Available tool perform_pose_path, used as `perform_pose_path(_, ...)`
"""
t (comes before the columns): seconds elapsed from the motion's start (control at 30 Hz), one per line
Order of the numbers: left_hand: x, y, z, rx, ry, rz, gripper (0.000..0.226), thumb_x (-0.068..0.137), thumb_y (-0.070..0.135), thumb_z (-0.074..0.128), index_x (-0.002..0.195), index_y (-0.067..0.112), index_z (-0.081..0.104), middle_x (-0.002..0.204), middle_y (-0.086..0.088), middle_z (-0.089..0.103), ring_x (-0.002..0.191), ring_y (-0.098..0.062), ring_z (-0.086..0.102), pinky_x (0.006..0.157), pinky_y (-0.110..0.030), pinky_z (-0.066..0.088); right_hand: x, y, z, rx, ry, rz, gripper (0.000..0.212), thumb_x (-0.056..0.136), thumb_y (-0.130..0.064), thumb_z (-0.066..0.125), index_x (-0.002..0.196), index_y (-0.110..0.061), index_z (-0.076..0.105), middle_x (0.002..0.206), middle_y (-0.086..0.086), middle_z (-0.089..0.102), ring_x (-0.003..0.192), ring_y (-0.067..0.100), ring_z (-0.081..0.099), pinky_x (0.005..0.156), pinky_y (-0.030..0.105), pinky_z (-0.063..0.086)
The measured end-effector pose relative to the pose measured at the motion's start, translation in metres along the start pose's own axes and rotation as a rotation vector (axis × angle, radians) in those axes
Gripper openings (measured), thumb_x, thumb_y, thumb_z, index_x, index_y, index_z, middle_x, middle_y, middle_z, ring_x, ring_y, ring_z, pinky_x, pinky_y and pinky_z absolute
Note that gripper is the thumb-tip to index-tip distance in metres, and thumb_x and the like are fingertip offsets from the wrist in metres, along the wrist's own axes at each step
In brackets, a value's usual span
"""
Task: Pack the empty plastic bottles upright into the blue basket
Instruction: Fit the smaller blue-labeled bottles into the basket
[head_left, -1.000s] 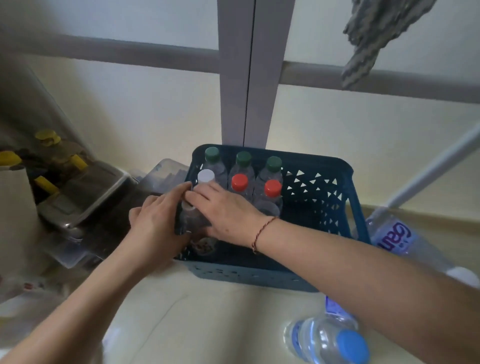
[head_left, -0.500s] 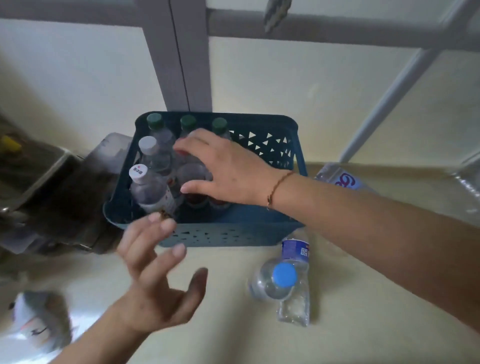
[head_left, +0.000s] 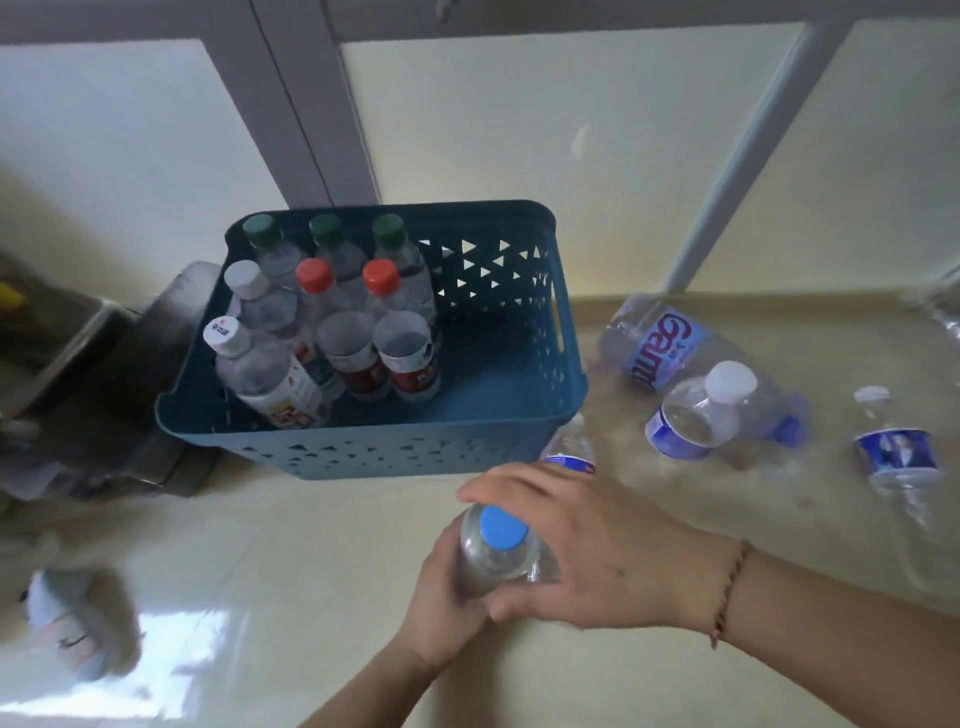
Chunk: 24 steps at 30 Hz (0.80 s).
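Both your hands hold the blue-capped bottle (head_left: 496, 545) upright over the pale floor (head_left: 291, 545), just in front of the blue basket (head_left: 395, 447). Your right hand (head_left: 587, 551) curls over its shoulder from the right and your left hand (head_left: 441, 592) wraps its body from below, so each is closed around the same bottle.

Beyond your grip, the basket stands against the wall (head_left: 519, 119) under a grey frame (head_left: 311, 104). Its left half holds upright bottles: three green caps (head_left: 326, 228) at the back, two red caps (head_left: 381, 276) and a white cap (head_left: 243, 272) in the middle, another white-capped bottle (head_left: 260, 374) tilted at the near left, and two open bottles (head_left: 400, 343). The basket's right half is free, the nearest open space to your grip.

To the right of your grip, loose bottles lie on the floor: a large one with a purple label (head_left: 660, 343), a white-capped one (head_left: 711, 410) and a small one with a blue label (head_left: 893, 452), well apart from your hands. Dark clutter (head_left: 78, 364) sits left of the basket.

Half a second ago your right hand rested on the bottles in the basket and your left hovered open; the blue-capped bottle lay on the floor. Now both have come back to grip it.
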<state>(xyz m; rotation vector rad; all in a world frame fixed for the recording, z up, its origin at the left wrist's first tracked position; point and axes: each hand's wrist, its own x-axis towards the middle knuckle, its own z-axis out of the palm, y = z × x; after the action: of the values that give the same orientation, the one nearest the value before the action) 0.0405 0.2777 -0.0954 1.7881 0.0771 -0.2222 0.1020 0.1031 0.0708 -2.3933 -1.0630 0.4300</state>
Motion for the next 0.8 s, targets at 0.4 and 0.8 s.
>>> perform_pose_path(0.4,-0.017,0.054,-0.023,0.121,0.154,0.171,0.079,0.066,0.021,0.090,0.122,0.061,0.052,0.120,0.021,0.067,0.114,-0.002,0.063,0.090,-0.018,0.048,0.015,-0.030,-0.050,0.175,0.057,0.026,0.044,0.074,-0.049,0.067,0.111,-0.043,0.045,0.107,-0.022,0.059,0.099,0.002,0.055,0.085,0.026,0.045)
perform_pose_path(0.8,0.039,0.204,-0.136,0.203,0.308,0.507,0.068,0.069,0.024,0.087,0.128,0.017,0.054,0.115,0.011,0.069,0.107,-0.004,0.066,0.089,-0.013,0.048,0.100,-0.105,-0.184,0.380,0.442,-0.289,0.021,0.085,-0.026,0.065,0.104,-0.019,0.060,0.100,-0.001,0.069,0.094,0.018,0.067,0.077,0.040,0.056)
